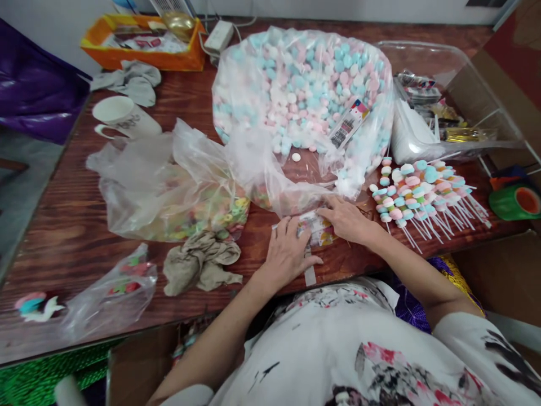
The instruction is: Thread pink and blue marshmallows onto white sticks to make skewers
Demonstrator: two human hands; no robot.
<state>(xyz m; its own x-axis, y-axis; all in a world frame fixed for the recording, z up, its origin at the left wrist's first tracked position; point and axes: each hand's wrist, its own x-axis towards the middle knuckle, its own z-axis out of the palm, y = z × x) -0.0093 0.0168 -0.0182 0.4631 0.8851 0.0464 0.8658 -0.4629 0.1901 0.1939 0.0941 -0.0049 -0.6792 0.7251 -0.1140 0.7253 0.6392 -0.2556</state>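
At the front edge of the wooden table (260, 268), your two hands work near each other but apart, with printed wrappers (318, 226) lying flat between them. Your left hand (289, 251) rests at the wrappers' left side, fingers extended and thumb spread away, above a pale strip (310, 274). Your right hand (346, 220) touches their upper right side, fingers bent; whether it pinches anything cannot be told. Beyond your hands stands a large clear bag (240, 79) of pink, blue and white sweets, a printed packet (349, 124) on it. To your right lie sweets on sticks (416, 189), near a clear tub (416, 149). To your left lies a crumpled brown cloth (198, 262).
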